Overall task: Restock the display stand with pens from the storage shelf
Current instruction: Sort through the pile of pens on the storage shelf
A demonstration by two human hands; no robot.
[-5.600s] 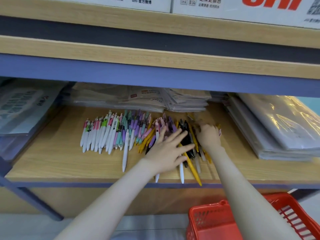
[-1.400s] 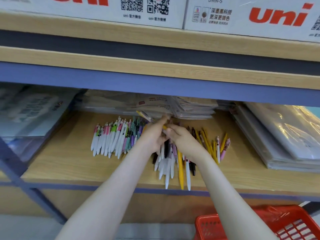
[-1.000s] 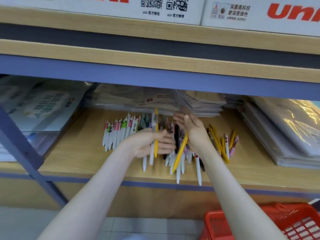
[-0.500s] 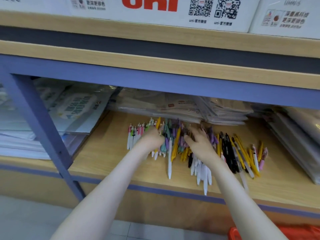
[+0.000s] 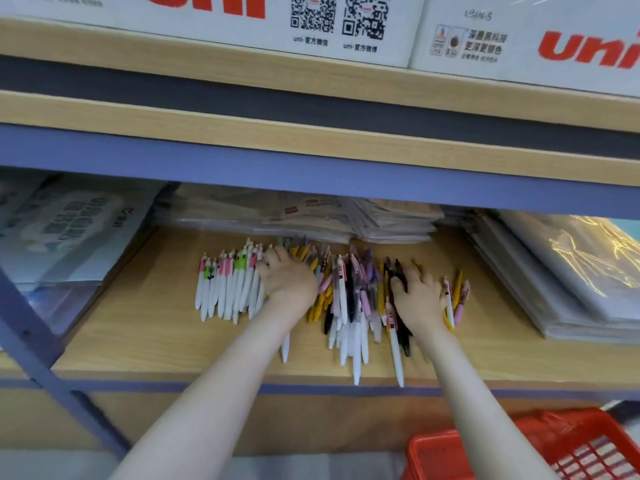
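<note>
Pens [image 5: 346, 299] cover the shelf [image 5: 138, 323] — left hand [image 5: 289, 280] and right hand [image 5: 417, 299] rest on them.

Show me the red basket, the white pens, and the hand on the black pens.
red basket [image 5: 438, 459]: head view, its left front wall.
white pens [image 5: 225, 292]: head view, the barrels in the middle of the left row.
right hand [image 5: 417, 301]: head view, the back of the hand.

Head camera looks down, close, onto shelf [image 5: 145, 327].

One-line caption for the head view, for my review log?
Left hand and right hand rest on loose pens spread across the wooden shelf; a red basket sits below.
</note>
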